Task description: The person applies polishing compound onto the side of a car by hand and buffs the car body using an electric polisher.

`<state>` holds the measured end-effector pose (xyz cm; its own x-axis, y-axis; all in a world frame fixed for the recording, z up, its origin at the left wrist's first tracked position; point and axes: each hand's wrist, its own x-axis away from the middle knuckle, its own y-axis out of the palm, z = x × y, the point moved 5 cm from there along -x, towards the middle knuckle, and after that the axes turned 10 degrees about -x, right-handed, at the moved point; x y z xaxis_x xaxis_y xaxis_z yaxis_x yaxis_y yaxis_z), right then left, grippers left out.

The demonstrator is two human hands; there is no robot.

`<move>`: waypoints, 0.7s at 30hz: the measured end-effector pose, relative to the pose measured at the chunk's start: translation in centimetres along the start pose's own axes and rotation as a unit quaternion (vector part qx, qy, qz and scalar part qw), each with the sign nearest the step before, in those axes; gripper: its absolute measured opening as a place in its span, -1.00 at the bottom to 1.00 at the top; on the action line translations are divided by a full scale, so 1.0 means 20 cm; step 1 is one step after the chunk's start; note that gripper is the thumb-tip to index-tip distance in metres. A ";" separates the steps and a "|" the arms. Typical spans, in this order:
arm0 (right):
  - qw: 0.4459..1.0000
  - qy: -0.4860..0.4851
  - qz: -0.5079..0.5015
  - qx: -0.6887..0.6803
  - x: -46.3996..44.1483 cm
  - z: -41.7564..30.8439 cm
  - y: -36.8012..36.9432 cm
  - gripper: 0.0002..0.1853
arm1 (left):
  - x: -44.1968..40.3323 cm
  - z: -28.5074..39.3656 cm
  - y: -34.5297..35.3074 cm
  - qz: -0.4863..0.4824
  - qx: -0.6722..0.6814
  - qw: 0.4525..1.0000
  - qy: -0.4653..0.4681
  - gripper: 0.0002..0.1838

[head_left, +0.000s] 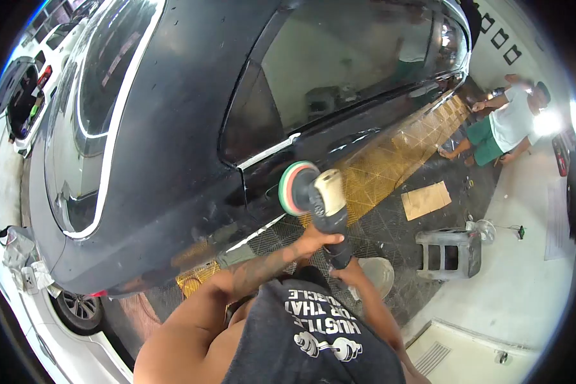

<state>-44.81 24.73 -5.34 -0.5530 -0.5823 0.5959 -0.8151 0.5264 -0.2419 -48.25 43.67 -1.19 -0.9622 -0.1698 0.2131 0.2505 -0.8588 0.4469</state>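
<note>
A car polisher (330, 214), with a dark body and a beige head cover, is held up in front of me beside the dark car (179, 83). Its round pad (296, 187), edged in green, white and orange, faces the car's side near the rear window. Whether pad and paint touch, I cannot tell. My left hand (320, 239) is wrapped round the polisher's body. Closer to me, my right hand (350, 273) grips its rear end. White masking tape (269, 152) runs along the window's lower edge, and more lines the rear glass.
A person (512, 121) in green shorts crouches by the wall at right. On the dark-and-yellow floor grid (390, 153) lie cardboard (426, 200) and a grey step stool (449, 253). A round container (376, 278) stands behind my right hand. A white car (51, 339) is at left.
</note>
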 end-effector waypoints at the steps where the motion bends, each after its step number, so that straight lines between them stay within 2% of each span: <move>1: 0.998 0.001 -0.010 -0.059 -0.06 0.08 0.04 -0.50 | -0.03 0.06 0.00 0.004 -0.016 1.000 -0.001 -0.32; 2: 0.998 0.001 -0.018 -0.059 -0.08 0.06 0.08 -0.50 | -0.11 -0.03 -0.06 -0.006 -0.086 0.995 -0.041 -0.27; 4: 0.968 -0.042 -0.041 -0.246 -0.11 -0.06 0.23 -0.50 | -0.10 0.13 -0.06 -0.015 -0.105 0.993 -0.045 -0.31; 6: 0.957 -0.065 -0.077 -0.273 -0.18 -0.04 0.35 -0.54 | -0.06 0.19 -0.12 -0.025 -0.127 0.990 -0.052 -0.27; 8: 0.976 -0.105 -0.061 -0.184 -0.22 -0.02 0.45 -0.53 | 0.02 0.21 -0.19 -0.040 -0.151 0.986 -0.060 -0.23; 10: 0.978 -0.122 -0.066 -0.154 -0.19 -0.05 0.54 -0.48 | 0.15 0.23 -0.27 -0.021 -0.143 0.989 0.012 -0.26; 12: 0.978 -0.143 -0.100 -0.112 -0.17 -0.07 0.63 -0.36 | 0.32 0.28 -0.35 0.007 -0.228 0.974 -0.011 -0.10; 13: 0.981 -0.164 -0.083 -0.059 -0.16 -0.08 0.68 -0.27 | 0.40 0.27 -0.38 0.015 -0.221 0.975 0.005 -0.07; 14: 0.981 -0.165 -0.081 -0.063 -0.16 -0.10 0.70 -0.27 | 0.47 0.27 -0.41 0.022 -0.213 0.977 0.022 -0.05; 15: 0.980 -0.168 -0.107 -0.021 -0.15 -0.12 0.74 -0.21 | 0.53 0.20 -0.48 0.033 -0.259 0.965 0.002 -0.04; 16: 0.978 -0.168 -0.123 -0.009 -0.22 0.02 0.80 -0.17 | 0.59 0.12 -0.55 0.045 -0.304 0.951 -0.018 -0.03; 18: 0.973 -0.170 -0.155 0.016 -0.36 0.29 0.92 -0.11 | 0.73 0.10 -0.58 0.077 -0.279 0.957 -0.024 -0.06; 20: 0.963 -0.106 -0.249 -0.004 -0.35 0.27 0.99 -0.19 | 0.82 0.00 -0.65 0.092 -0.278 0.956 -0.003 -0.09; 21: 0.958 -0.192 -0.212 -0.013 -0.27 0.15 0.94 -0.34 | 0.84 0.00 -0.66 0.083 -0.268 0.960 -0.005 -0.12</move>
<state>-57.63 35.79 -15.41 -0.2000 -0.9296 0.3095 -0.9787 0.2045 -0.0181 -67.71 52.08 -3.46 -0.9118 -0.3243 0.2518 0.3077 -0.9458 -0.1038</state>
